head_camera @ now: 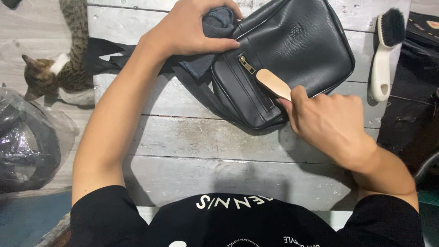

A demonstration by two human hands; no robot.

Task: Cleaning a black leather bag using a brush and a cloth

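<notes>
A black leather bag [292, 50] with a brass zipper pull [247, 65] lies on the worn white wooden table [206, 137]. My left hand [187, 29] presses down on the bag's upper left corner and grips a dark blue cloth [215, 25] bunched beneath it. My right hand [331, 121] holds a small brush with a tan wooden handle [273, 83], whose tip rests on the bag's front face just right of the zipper. The brush's bristles are hidden. The bag's black strap [105, 57] trails left across the table.
A second brush [384, 50] with a white handle and black bristles lies right of the bag. A tabby cat [59, 68] stands on the floor at upper left. A clear plastic bag [27, 142] with dark contents sits at left. Dark items [411, 114] crowd the right edge.
</notes>
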